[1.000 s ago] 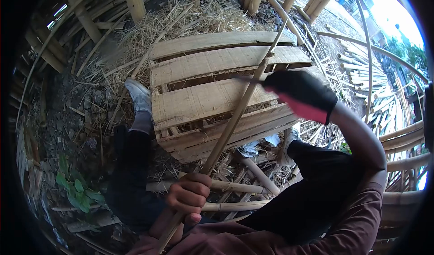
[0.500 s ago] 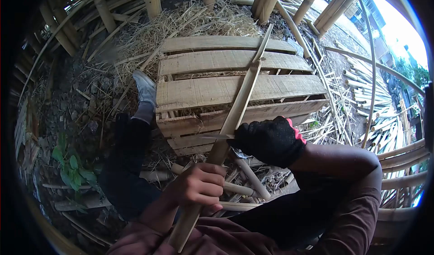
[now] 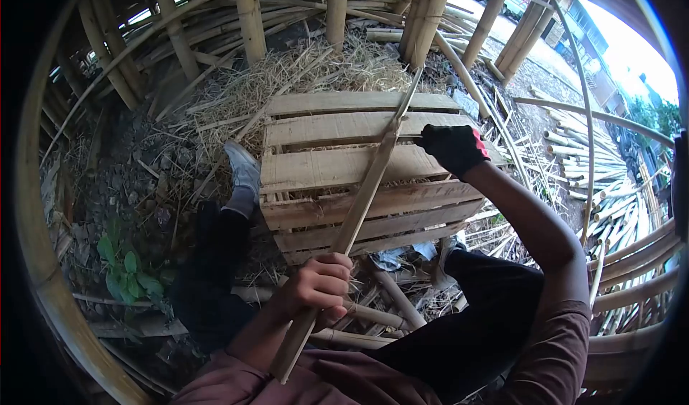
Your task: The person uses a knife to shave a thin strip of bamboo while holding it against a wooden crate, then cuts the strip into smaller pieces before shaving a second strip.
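Note:
My bare left hand (image 3: 316,290) is wrapped round the lower part of a long split bamboo strip (image 3: 366,189). The strip slants up across a slatted wooden crate (image 3: 323,168), its narrow end past the crate's far edge. My right hand (image 3: 453,149), in a black glove with red at the cuff, is closed over the crate's right side. It grips a knife whose thin blade (image 3: 410,136) points left towards the strip, near a raised node; the handle is hidden in the fist.
Straw (image 3: 308,71) lies behind the crate, below upright bamboo posts (image 3: 250,24). A pile of cut bamboo (image 3: 596,168) is at the right. Bamboo poles (image 3: 391,290) lie near my legs. A green plant (image 3: 129,276) grows at the left, and a shoe (image 3: 242,165) rests beside the crate.
My right hand has moved up and right along the strip with the knife, away from my left hand. The view has shifted, so the crate appears lower. My left hand keeps its hold.

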Motion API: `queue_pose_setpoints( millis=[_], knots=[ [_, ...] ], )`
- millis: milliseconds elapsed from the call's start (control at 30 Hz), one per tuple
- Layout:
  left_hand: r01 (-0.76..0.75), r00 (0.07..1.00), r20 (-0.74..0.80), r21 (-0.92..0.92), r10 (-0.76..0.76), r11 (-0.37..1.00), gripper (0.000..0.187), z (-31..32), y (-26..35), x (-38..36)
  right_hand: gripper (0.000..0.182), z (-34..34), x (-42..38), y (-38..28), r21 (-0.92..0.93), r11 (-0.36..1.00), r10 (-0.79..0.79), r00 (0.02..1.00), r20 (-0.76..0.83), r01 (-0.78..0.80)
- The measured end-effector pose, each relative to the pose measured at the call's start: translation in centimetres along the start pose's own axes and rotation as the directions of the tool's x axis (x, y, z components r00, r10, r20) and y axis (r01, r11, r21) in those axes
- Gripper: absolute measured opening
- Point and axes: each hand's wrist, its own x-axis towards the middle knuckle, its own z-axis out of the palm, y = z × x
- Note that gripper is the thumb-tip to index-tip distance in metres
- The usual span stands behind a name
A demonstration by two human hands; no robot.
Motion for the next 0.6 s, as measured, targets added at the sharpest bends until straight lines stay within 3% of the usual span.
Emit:
queue_pose_setpoints(
  millis=[67, 100, 167, 200, 233, 333, 400, 433, 467, 500, 533, 600],
  knots=[
    [0.007, 0.999, -0.039, -0.001, -0.007, 1.000, 0.051, 0.1, 0.1, -0.4, 0.032, 0.3, -0.1, -0.6, 0.014, 1.000, -0.022, 0.998, -0.058, 0.023],
    [0.026, 0.999, -0.043, -0.001, -0.027, 1.000, 0.052, -0.1, 0.2, -0.5, 0.034, -0.6, -0.8, -1.6, 0.150, 0.988, -0.021, 0.994, -0.106, 0.037],
    [0.035, 0.997, -0.068, 0.008, -0.035, 0.999, 0.052, -0.3, 0.1, -0.5, 0.041, -4.8, -2.1, -6.3, 0.137, 0.990, -0.040, 0.997, 0.072, 0.030],
    [0.038, 0.997, -0.074, 0.005, -0.038, 0.999, 0.052, -0.5, 0.1, -0.5, 0.045, -6.9, -3.4, -8.7, 0.221, 0.973, -0.084, 0.992, 0.097, 0.061],
    [0.032, 0.998, -0.061, 0.000, -0.032, 0.999, 0.051, -0.7, 0.1, -0.5, 0.048, -9.2, -4.0, -10.9, 0.260, 0.966, -0.072, 0.967, 0.246, 0.006],
    [0.024, 0.998, -0.051, -0.011, -0.025, 1.000, 0.049, -0.7, 0.0, -0.8, 0.039, -8.4, -5.6, -12.7, 0.378, 0.870, -0.284, 0.949, -0.140, 0.316],
    [0.040, 0.996, -0.078, -0.025, -0.042, 0.999, 0.050, -0.8, 0.6, -0.4, 0.039, -5.8, -3.3, -9.7, 0.179, 0.857, -0.448, 0.871, -0.203, 0.483],
    [0.043, 0.996, -0.076, -0.032, -0.046, 0.999, 0.050, -0.9, 1.0, -0.2, 0.037, -2.5, -1.0, -6.4, 0.166, 0.951, -0.236, 0.959, -0.156, 0.261],
    [0.038, 0.995, -0.093, -0.045, -0.042, 0.998, 0.051, -0.9, 1.5, 0.1, 0.042, -0.2, 2.1, -2.2, 0.044, 0.990, 0.126, 0.988, 0.094, -0.131],
    [0.030, 0.994, -0.107, -0.058, -0.036, 0.998, 0.053, -0.9, 1.8, 0.3, 0.048, 3.3, 3.7, 3.8, -0.142, 0.988, 0.048, 0.995, -0.087, -0.060],
    [0.019, 0.994, -0.104, -0.056, -0.025, 0.998, 0.053, -1.0, 1.8, 0.2, 0.055, 4.8, 4.4, 7.8, -0.350, 0.910, 0.304, 0.931, 0.201, -0.222],
    [0.014, 0.981, -0.190, -0.084, -0.030, 0.996, 0.057, -1.9, 1.9, -0.3, 0.062, 1.6, 2.8, 7.3, -0.142, 0.926, 0.377, 0.869, 0.320, -0.349]
  ],
)
